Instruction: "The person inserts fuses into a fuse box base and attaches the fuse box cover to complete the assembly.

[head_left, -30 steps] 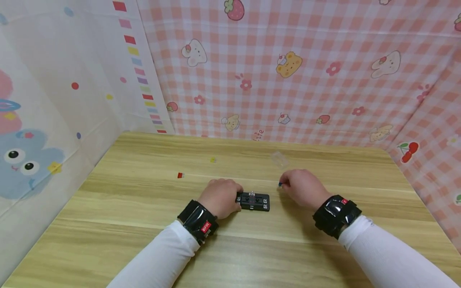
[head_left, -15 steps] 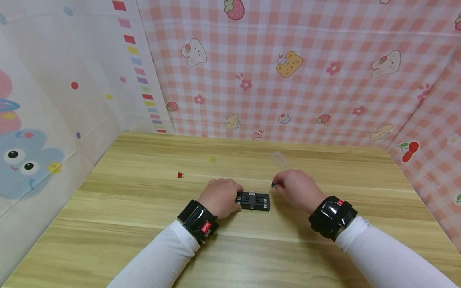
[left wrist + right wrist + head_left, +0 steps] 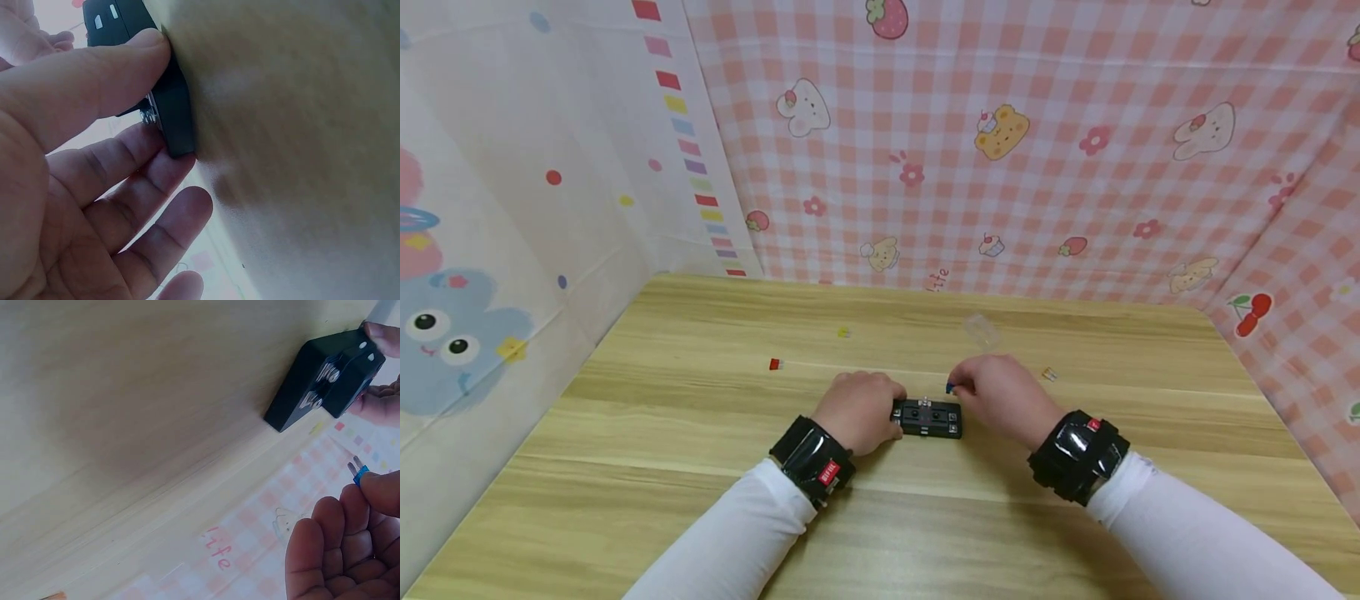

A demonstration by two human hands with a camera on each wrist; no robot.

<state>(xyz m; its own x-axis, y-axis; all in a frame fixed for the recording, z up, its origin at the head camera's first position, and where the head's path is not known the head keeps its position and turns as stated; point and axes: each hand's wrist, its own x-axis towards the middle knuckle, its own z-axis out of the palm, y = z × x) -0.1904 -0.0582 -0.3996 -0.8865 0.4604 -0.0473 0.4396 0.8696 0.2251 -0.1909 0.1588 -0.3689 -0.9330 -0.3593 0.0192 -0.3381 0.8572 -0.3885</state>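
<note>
On the table [image 3: 700, 467], the left hand [image 3: 859, 410] grips the fuse box [image 3: 927, 418]; the right hand [image 3: 1000, 393] pinches a blue fuse [image 3: 359, 473] above it, not yet inserted; three fuses lie loose.

Open wood runs across the near half of the tabletop [image 3: 700, 517], in front of a black fuse block [image 3: 928, 418] flanked by two hands: the left hand [image 3: 859, 410] grips its left end, the right hand [image 3: 1003, 396] hovers just off its far right corner. Behind them lie scattered obstacles: a red fuse [image 3: 775, 364], a yellow fuse [image 3: 843, 332], a clear cover [image 3: 982, 331] and an orange fuse [image 3: 1048, 374]. Patterned fabric walls [image 3: 1000, 167] close off the back and sides.
</note>
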